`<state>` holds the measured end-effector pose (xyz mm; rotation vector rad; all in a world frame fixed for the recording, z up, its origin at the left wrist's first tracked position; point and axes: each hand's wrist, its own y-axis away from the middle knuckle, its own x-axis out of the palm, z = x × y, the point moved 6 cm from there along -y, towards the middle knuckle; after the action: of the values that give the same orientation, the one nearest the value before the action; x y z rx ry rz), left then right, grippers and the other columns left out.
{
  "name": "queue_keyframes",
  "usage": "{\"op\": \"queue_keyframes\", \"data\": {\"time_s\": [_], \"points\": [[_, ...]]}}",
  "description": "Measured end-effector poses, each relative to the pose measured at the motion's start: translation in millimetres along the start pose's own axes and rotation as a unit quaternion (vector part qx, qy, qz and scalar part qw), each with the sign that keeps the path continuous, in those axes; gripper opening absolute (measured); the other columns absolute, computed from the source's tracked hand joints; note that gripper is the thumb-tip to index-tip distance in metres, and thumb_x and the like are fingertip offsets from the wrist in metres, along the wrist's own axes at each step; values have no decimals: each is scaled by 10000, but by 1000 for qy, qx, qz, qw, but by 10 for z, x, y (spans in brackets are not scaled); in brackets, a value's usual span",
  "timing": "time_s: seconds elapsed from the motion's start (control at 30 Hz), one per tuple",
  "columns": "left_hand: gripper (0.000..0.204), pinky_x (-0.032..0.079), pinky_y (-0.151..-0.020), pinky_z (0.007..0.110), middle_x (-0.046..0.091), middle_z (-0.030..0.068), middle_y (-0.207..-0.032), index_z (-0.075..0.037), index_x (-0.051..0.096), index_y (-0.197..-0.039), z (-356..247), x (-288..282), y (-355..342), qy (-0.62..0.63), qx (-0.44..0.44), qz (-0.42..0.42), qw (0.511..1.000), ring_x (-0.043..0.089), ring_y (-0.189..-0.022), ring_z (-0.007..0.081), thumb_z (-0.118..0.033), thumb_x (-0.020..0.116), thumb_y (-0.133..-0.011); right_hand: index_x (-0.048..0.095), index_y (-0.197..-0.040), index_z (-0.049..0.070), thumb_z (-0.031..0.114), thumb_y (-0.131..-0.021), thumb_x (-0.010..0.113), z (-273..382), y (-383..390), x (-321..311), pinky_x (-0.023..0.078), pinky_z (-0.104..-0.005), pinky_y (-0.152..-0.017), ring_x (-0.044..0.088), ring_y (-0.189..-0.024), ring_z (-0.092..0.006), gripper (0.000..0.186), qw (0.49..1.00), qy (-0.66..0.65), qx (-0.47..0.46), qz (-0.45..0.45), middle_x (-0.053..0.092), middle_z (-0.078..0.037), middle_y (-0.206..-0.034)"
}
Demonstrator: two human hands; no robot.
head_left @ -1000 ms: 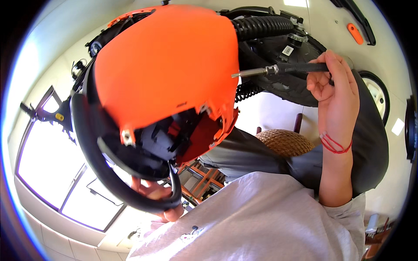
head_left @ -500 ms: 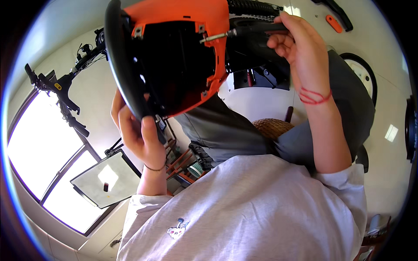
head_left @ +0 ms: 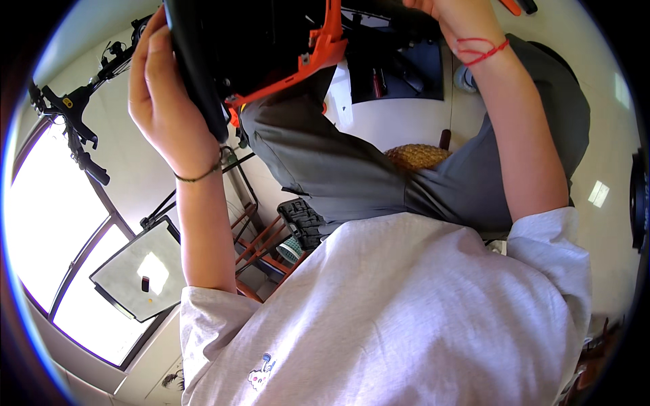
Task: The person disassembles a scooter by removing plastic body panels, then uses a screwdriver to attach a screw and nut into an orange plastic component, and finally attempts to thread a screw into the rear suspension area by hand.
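An orange-and-black plastic housing [head_left: 330, 51], hollow and dark inside with small metal clips along its orange rim, is held up at the top of the view and partly cut off. Closed around its thick black outer edge [head_left: 196, 68] is my left hand [head_left: 166, 101], fingers on the outer side. To the right of the housing, at the top edge, my right hand [head_left: 460, 15] is raised with its visible fingers curled. The screwdriver seen in it half a second ago is beyond the frame, so its tip and contact are hidden.
A black mat [head_left: 430, 84] with a red-handled tool [head_left: 377, 82] lies on the floor past my knees. Between my legs shows a woven stool [head_left: 420, 155]. Handlebars [head_left: 80, 111] and a framed white board [head_left: 132, 271] stand left, near a wooden rack [head_left: 261, 250].
The housing and both hands have shifted upward in view, so the housing's top and the screwdriver leave the frame. My left hand sits farther up along the black edge.
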<state>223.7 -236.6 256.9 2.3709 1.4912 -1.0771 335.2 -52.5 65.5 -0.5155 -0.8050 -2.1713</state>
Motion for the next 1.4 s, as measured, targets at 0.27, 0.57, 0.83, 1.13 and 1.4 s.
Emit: {"op": "queue_keyframes", "data": {"time_s": [0.27, 0.57, 0.83, 1.13, 1.4], "points": [[295, 533, -805, 227, 660, 117, -1057, 42, 600, -1158, 91, -112, -42, 33, 35, -1, 999, 658, -912, 154, -127, 480, -948, 575, -1005, -18, 201, -930, 556, 19, 167, 25, 475, -209, -564, 645, -669, -131, 232, 998, 46, -40, 9, 626, -71, -799], [295, 533, -762, 216, 660, 102, -1016, 32, 592, -1167, 40, -67, -22, 13, 31, -3, 999, 657, -863, 139, -107, 449, -950, 571, -978, -50, 147, -930, 565, 17, 232, 125, 486, -233, -540, 628, -622, -134, 203, 981, 161, -86, 57, 624, -72, -763], [326, 528, -760, 210, 667, 109, -991, 40, 584, -1181, 42, -88, -48, -24, 43, 43, 998, 656, -870, 131, -133, 412, -964, 586, -917, -33, 137, -921, 577, 120, 330, 218, 469, -237, -526, 593, -582, -112, 170, 952, 263, -148, 44, 614, -62, -685], [299, 532, -811, 242, 630, 151, -1110, 53, 571, -1189, 100, -139, -77, 19, 55, 54, 997, 648, -946, 176, -81, 442, -954, 629, -812, 55, 261, -882, 643, 80, 184, 173, 335, -179, -490, 457, -528, -47, 218, 991, 77, -49, 94, 557, 18, -650], [259, 435, -883, 234, 592, 101, -1101, 46, 605, -1006, -48, 11, -28, 59, 160, 110, 979, 561, -961, 115, -135, 422, -972, 647, -759, 90, 361, -886, 654, -86, 150, 258, 315, -175, -477, 438, -495, -28, 299, 993, 13, 19, 118, 523, 60, -575]]}}
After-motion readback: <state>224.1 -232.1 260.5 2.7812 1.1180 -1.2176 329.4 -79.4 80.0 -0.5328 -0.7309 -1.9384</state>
